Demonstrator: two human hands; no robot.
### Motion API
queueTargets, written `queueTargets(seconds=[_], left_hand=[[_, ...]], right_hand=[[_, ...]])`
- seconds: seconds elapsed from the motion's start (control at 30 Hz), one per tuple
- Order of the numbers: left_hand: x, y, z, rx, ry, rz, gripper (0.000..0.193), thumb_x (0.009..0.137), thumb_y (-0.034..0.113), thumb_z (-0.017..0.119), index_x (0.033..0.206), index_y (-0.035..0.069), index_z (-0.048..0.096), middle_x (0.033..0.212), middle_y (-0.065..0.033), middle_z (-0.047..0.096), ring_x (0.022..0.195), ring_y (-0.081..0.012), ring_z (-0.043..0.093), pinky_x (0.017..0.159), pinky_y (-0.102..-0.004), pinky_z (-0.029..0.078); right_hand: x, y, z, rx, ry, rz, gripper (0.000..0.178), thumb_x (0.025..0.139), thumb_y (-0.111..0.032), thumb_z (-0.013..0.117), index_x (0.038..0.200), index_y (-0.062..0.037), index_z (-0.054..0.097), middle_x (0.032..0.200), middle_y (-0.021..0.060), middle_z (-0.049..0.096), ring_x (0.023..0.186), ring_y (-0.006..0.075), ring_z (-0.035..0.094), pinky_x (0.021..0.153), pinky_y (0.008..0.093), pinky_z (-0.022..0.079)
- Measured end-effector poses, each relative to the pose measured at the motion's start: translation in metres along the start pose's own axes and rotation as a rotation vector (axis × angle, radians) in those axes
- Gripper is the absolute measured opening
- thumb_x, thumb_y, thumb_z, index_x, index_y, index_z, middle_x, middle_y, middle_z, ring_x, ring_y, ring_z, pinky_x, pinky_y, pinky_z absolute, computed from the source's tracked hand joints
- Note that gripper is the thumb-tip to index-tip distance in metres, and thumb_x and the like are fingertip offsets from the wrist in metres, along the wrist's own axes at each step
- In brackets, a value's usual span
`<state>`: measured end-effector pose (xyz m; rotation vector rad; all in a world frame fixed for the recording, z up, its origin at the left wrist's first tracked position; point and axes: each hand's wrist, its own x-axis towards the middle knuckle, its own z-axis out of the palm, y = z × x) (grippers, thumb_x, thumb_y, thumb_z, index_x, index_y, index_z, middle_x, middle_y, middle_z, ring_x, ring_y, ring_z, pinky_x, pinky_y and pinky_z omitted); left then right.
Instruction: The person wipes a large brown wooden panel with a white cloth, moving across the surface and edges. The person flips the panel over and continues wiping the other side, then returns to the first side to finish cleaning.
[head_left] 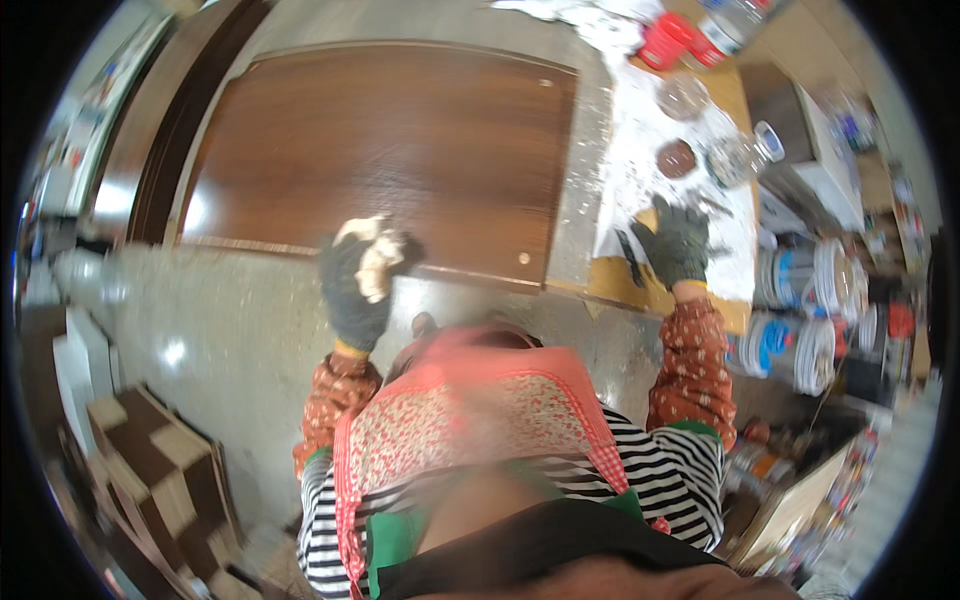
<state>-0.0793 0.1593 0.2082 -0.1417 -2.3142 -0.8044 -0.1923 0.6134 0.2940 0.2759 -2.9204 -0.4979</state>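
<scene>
My apron (470, 420) hangs beneath me. My left hand (357, 280) grips a pale rag (372, 252) against the brown door panel (390, 150); my right hand (675, 243) rests fingers spread on white paper (640, 150), near a glass bowl (677, 158) of dark brown stuff.

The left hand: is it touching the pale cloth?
Touching. The head view shows the gloved left hand closed around the crumpled pale cloth, held over the edge of the brown wooden panel.

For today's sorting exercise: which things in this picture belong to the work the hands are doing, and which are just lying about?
In use:
left hand holding a pale rag
brown wooden panel
right hand on the white-spattered board

Lying about:
red cup
clear plastic bottle
stacked tins
wooden blocks
</scene>
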Motion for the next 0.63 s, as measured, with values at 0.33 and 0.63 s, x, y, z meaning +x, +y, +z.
queueTargets(seconds=[0.33,0.63], left_hand=[[-0.025,0.05,-0.029,0.047,0.111,-0.1,0.025,0.086,0.01,0.069,0.111,0.007,0.064,0.104,-0.0106,0.071,0.092,-0.0315,0.067,0.085,-0.0416,0.053],[-0.152,0.007,-0.044,0.139,0.315,-1.126,0.044,0.083,0.03,0.078,0.118,0.008,0.063,0.111,-0.0146,0.068,0.093,-0.0306,0.069,0.08,-0.0414,0.054]], right_hand=[[0.025,-0.036,-0.05,0.702,0.306,-0.286,0.053,0.083,-0.021,0.078,0.129,-0.0007,0.062,0.12,0.0187,0.067,0.111,0.0305,0.064,0.1,0.0403,0.047],[0.06,-0.221,-0.085,0.895,0.134,-1.146,0.059,0.081,-0.031,0.077,0.132,-0.0069,0.059,0.13,0.0184,0.062,0.115,0.0349,0.06,0.099,0.0452,0.046]])
